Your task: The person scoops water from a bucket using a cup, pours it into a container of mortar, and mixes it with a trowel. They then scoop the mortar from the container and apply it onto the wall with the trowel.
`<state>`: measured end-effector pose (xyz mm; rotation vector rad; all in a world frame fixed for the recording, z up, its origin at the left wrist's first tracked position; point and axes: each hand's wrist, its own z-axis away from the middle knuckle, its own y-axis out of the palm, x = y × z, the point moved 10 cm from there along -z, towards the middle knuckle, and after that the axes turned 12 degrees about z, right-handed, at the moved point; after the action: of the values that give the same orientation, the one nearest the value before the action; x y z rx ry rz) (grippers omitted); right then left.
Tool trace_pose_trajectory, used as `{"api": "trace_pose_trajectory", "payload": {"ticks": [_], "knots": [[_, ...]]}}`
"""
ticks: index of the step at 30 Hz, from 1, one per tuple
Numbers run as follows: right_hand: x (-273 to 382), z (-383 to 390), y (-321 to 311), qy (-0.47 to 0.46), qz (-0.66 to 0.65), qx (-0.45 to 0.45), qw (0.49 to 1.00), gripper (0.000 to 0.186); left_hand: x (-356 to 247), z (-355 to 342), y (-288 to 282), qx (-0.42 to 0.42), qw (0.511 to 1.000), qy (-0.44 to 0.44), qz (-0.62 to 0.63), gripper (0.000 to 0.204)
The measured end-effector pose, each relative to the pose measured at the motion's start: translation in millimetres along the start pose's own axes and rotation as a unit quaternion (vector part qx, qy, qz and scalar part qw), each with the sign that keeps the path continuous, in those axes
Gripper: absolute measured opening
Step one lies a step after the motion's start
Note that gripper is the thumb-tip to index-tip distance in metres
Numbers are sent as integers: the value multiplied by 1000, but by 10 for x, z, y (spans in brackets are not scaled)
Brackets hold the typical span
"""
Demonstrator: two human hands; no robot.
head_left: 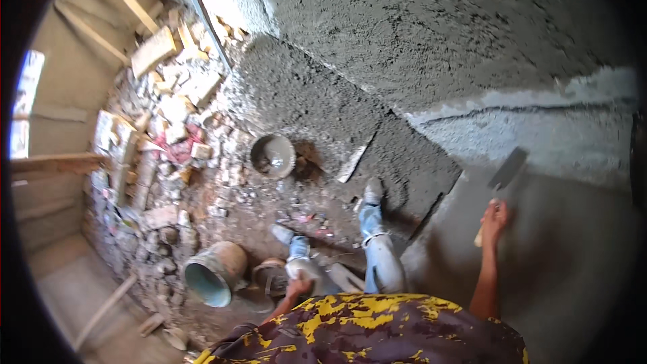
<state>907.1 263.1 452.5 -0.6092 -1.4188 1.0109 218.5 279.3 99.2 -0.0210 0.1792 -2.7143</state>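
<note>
My right hand [492,219] grips the pale handle of a steel trowel [507,168], whose blade lies over the smooth grey plaster [552,236] at the right, below a lighter band [512,125] of wall. My left hand [298,286] is low beside my left leg, fingers curled; what it holds, if anything, I cannot make out. My legs stand on rubble-strewn ground near a strip of rough wet mortar [303,87], with a narrow flat piece [352,162] lying along it. A round pan [273,156] with grey, wet contents sits in front of my feet.
A bucket [229,263] lies tilted at lower left, beside a smaller vessel [266,276]. Broken blocks and rubble [172,114] cover the left side, along a wall with timber beams [54,158]. A metal pole [205,13] stands at the back. A rough rendered wall [438,20] rises ahead.
</note>
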Motion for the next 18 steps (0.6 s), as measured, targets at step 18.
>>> {"api": "trace_pose_trajectory", "payload": {"ticks": [18], "knots": [[-2395,4110,1242,155,310,378,859,34,1129,-40,-3099,-211,948,191,143,45]]}}
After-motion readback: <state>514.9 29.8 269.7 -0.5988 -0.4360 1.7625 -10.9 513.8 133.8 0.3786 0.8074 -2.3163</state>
